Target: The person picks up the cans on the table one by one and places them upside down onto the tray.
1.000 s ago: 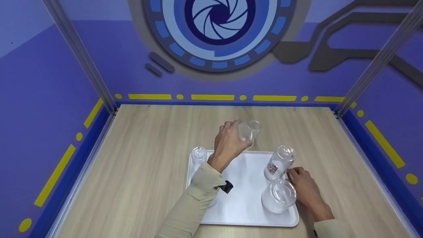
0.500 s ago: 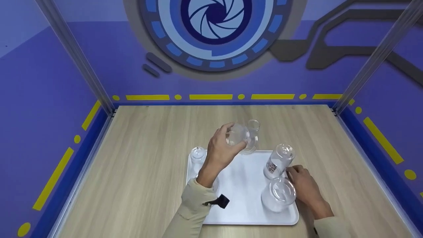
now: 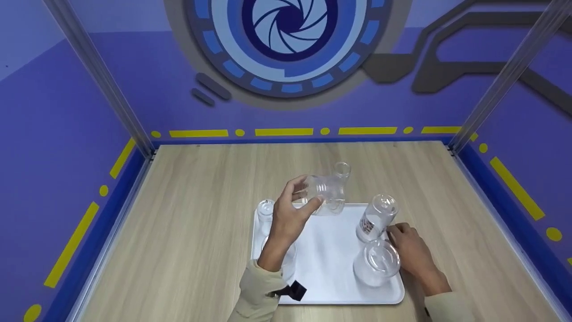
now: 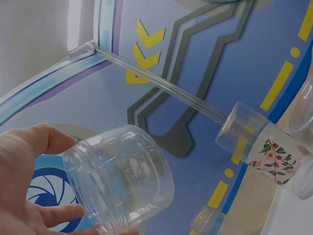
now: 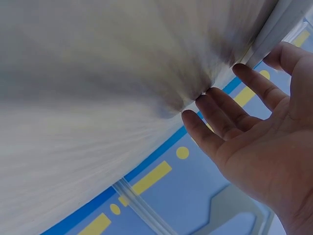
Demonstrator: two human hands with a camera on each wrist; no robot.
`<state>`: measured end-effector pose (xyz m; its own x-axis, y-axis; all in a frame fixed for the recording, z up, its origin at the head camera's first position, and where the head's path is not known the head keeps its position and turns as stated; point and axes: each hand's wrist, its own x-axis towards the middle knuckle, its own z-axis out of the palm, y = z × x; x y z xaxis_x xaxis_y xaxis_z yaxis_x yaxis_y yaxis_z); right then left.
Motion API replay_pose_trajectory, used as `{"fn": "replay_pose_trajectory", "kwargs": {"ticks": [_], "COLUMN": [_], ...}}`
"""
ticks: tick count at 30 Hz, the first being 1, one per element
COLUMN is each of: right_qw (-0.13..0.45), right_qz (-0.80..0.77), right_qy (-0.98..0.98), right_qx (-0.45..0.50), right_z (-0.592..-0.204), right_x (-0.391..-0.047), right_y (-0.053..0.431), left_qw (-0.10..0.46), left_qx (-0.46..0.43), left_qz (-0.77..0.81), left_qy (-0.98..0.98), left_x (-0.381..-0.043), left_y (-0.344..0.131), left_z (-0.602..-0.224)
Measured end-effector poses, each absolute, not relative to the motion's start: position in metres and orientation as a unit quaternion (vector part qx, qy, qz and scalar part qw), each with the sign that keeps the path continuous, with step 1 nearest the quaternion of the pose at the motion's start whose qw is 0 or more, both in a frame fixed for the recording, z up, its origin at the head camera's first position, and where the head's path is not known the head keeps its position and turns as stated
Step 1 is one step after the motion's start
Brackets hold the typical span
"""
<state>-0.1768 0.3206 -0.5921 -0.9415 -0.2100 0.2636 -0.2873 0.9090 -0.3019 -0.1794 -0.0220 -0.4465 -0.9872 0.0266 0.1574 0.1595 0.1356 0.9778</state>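
My left hand [image 3: 288,214] grips a clear wide-mouthed jar [image 3: 328,190] by its threaded mouth end, thumb on one side and fingers on the other. The jar lies sideways in the air above the far edge of the white tray [image 3: 326,273]; in the left wrist view its base points away from the palm. My right hand [image 3: 413,252] rests beside the tray's right edge. In the right wrist view its fingertips [image 5: 190,120] touch the pale table surface, and the thumb is by the tray edge. The right hand holds nothing visible.
On the tray's right stand a tall clear jar [image 3: 379,217] with a floral print and a squat clear jar [image 3: 376,264]. A small clear jar [image 3: 266,214] and another, partly hidden jar [image 3: 289,261] are at left. Another clear vessel [image 3: 342,169] stands beyond the tray.
My left hand has drawn back toward me and slightly left with the jar, which has turned from end-on to sideways. The right hand has stayed in place.
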Motion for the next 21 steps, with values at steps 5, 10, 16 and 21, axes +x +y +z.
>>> {"fn": "replay_pose_trajectory", "kwargs": {"ticks": [5, 10, 16, 21], "right_qw": [0.104, 0.098, 0.095, 0.103], "right_qz": [0.177, 0.179, 0.178, 0.176], "right_qy": [-0.972, -0.972, -0.973, -0.972], "right_qx": [0.116, 0.113, 0.114, 0.12], "right_z": [-0.591, -0.592, -0.592, -0.593], "right_x": [-0.177, -0.177, -0.178, -0.178], "right_y": [0.319, 0.319, 0.32, 0.32], "left_qw": [0.047, 0.04, 0.034, 0.032], "left_qx": [-0.066, -0.073, -0.081, -0.08], "left_qz": [-0.675, -0.698, -0.726, -0.739], "left_qy": [-0.734, -0.711, -0.682, -0.668], "left_x": [-0.176, -0.173, -0.169, -0.164], "left_y": [-0.023, -0.024, -0.025, -0.027], "left_z": [-0.45, -0.454, -0.462, -0.465]}}
